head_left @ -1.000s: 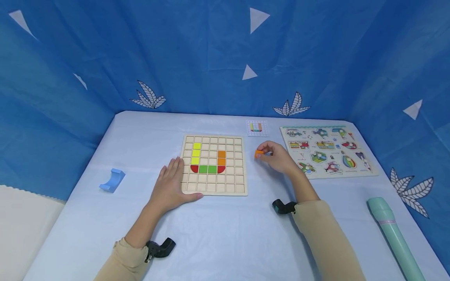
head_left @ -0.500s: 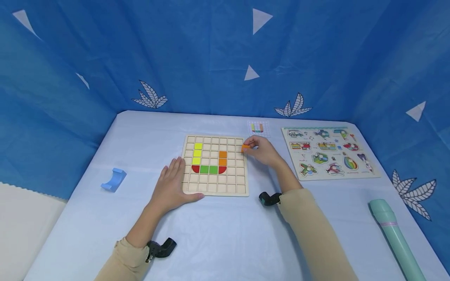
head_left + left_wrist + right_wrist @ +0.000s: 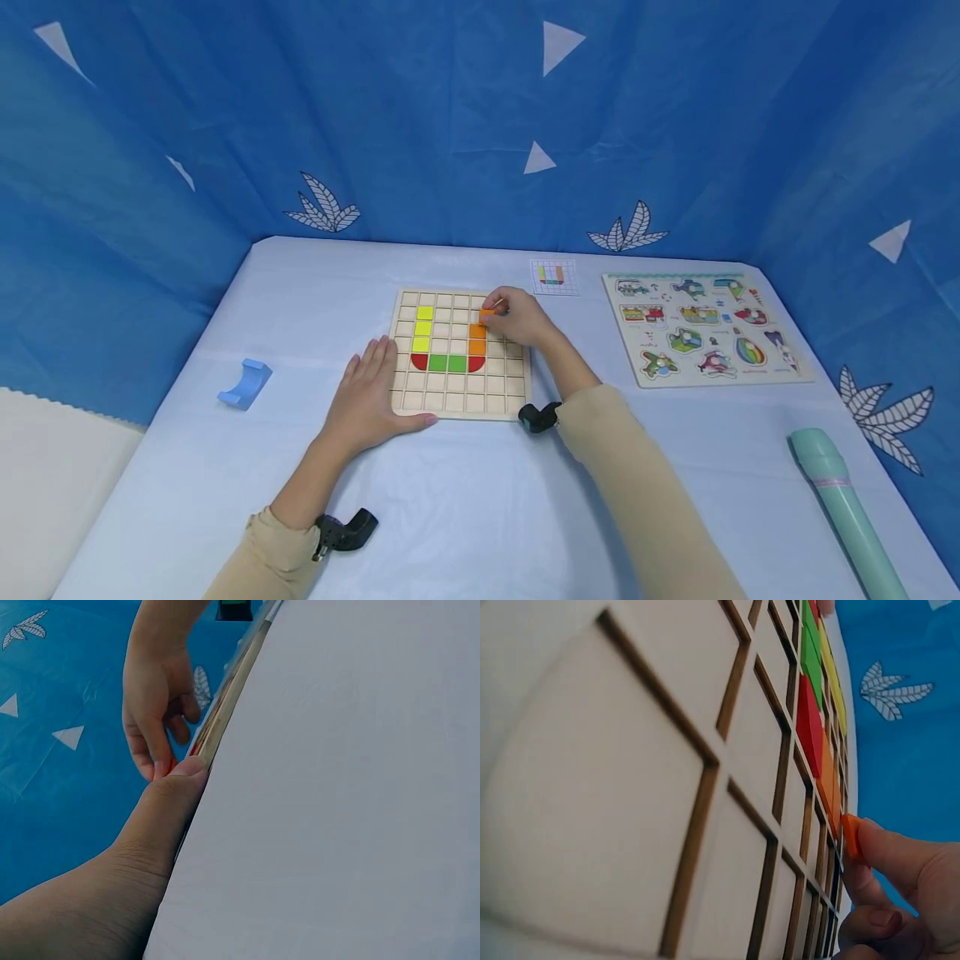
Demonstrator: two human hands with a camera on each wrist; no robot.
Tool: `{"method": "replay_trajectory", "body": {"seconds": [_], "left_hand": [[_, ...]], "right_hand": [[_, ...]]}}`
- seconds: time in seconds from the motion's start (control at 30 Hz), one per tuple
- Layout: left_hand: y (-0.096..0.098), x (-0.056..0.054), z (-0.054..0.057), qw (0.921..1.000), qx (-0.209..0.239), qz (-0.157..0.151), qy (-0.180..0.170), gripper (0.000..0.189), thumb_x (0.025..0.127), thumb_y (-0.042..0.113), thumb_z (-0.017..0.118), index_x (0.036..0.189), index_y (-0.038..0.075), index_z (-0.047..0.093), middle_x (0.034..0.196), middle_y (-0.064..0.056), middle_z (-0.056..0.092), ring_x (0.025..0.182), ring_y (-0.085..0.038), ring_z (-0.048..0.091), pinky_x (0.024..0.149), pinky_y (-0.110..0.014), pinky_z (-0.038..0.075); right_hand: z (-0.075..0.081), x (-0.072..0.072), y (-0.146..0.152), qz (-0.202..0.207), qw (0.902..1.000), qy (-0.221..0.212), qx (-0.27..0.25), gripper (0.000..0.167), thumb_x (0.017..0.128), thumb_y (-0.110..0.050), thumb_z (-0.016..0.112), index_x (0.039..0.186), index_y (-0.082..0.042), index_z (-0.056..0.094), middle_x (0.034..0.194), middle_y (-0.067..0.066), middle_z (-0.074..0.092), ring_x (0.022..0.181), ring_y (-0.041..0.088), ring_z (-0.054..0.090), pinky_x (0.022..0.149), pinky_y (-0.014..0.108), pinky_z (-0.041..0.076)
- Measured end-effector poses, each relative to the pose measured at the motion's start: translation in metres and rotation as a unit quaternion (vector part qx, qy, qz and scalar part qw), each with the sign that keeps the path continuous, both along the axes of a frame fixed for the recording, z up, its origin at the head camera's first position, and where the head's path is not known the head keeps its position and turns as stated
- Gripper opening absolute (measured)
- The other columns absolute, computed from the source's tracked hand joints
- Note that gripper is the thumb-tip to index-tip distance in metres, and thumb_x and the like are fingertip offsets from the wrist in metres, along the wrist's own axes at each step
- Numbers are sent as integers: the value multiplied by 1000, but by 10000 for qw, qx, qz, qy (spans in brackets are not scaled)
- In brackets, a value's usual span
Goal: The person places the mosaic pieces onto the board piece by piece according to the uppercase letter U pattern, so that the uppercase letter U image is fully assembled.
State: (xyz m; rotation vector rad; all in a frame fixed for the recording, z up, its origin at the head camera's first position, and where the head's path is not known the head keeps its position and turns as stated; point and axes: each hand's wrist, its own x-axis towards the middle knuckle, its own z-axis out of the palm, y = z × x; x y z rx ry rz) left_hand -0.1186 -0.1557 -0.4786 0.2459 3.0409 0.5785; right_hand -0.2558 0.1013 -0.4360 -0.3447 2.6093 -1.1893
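Note:
A square wooden grid board (image 3: 457,403) lies mid-table. In it sit yellow tiles (image 3: 423,327) on the left, green tiles (image 3: 447,363) along the bottom, rounded red corner tiles (image 3: 476,364), and orange tiles (image 3: 477,339) on the right. My right hand (image 3: 519,317) pinches another orange tile (image 3: 851,835) between thumb and fingers, right at the far end of the orange column. My left hand (image 3: 365,400) rests with straight fingers along the board's left side, its thumb (image 3: 161,814) at the near edge.
A small pattern card (image 3: 555,277) showing a matching coloured figure lies behind the board. On the right are a picture puzzle board (image 3: 705,329) and a mint-green microphone-shaped object (image 3: 847,508). A blue curved block (image 3: 245,385) lies at left.
My right hand has carried the orange tile leftward from beside the board to over the top of the orange column. My left hand has stayed in place.

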Motion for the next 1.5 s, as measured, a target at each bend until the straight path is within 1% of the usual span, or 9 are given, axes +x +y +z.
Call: {"method": "replay_trajectory", "body": {"seconds": [0.17,0.33,0.4,0.57,0.87,1.13,1.33,1.5], "left_hand": [[0,0,-1,10000,-9,-2,61,137,64,85,66,158,1,13,168,-15,9,156,-33,7,125,-57,9],[0,0,0,10000,-31,-13,38,137,64,84,66,158,1,12,168,-15,8,156,-32,6,125,-56,8],[0,0,0,10000,-43,-15,26,136,65,84,66,158,1,12,168,-15,8,156,-33,6,125,-57,8],[0,0,0,10000,-48,-16,42,136,65,85,65,158,1,12,168,-16,9,156,-33,7,125,-56,9],[-1,0,-2,10000,4,-2,30,137,65,88,62,158,1,12,167,-15,10,156,-33,6,125,-55,8],[0,0,-2,10000,0,4,21,137,65,87,63,158,1,12,167,-15,10,156,-33,6,125,-55,8],[-1,0,-2,10000,7,5,13,137,65,87,63,159,2,12,168,-15,9,156,-32,6,125,-55,8],[-1,0,-3,10000,17,6,2,138,64,89,62,159,2,11,168,-15,9,156,-32,5,125,-55,8]], "right_hand": [[-2,0,-10,-43,9999,59,116,14,95,-22,67,105,-14,63,96,7,63,84,21,54,73,30,45],[-4,0,-15,-26,9999,124,86,13,96,-21,66,107,-13,63,102,7,65,93,22,57,82,33,48],[-4,0,-17,-23,9999,137,78,14,96,-20,66,107,-12,62,102,7,64,94,22,57,83,34,48],[-4,0,-21,-40,9998,165,121,13,97,-19,65,108,-12,62,100,6,60,91,22,53,82,34,45],[-2,3,-22,-34,9981,334,522,16,97,-23,65,109,-11,66,109,7,58,96,23,54,86,37,48],[-4,0,-21,-15,9978,351,569,16,98,-24,63,110,-13,66,112,7,58,100,24,55,90,40,49],[-2,2,-20,106,9939,530,961,16,99,-23,62,110,-15,70,112,6,60,100,23,58,92,39,51],[4,6,-19,326,9885,567,1362,20,99,-19,61,115,-15,72,113,4,61,101,21,60,94,39,52]]}}
